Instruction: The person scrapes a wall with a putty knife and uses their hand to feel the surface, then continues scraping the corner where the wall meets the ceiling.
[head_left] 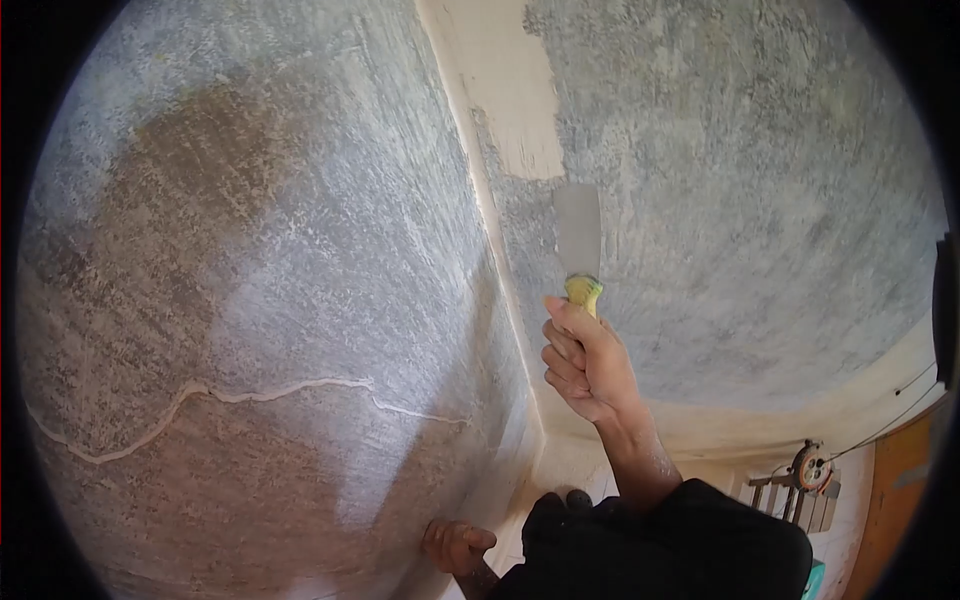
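A putty knife (578, 232) with a wide grey blade and a yellow-green handle is held upright in my right hand (590, 365), fingers wrapped round the grip. Its blade overlaps the grey, rough-scraped wall (720, 220), with the top edge just under a pale, bare strip (515, 100). Low and to the left, my left hand (458, 547) is curled near the other wall (310, 240), thumb sticking out, with nothing visible in it.
A pale corner line (480, 190) runs down between the two walls. Across the left wall goes a jagged whitish crack line (270, 393). At the lower right are a cable reel (811, 467), a slatted wooden piece (818, 508) and an orange-brown panel (890, 490).
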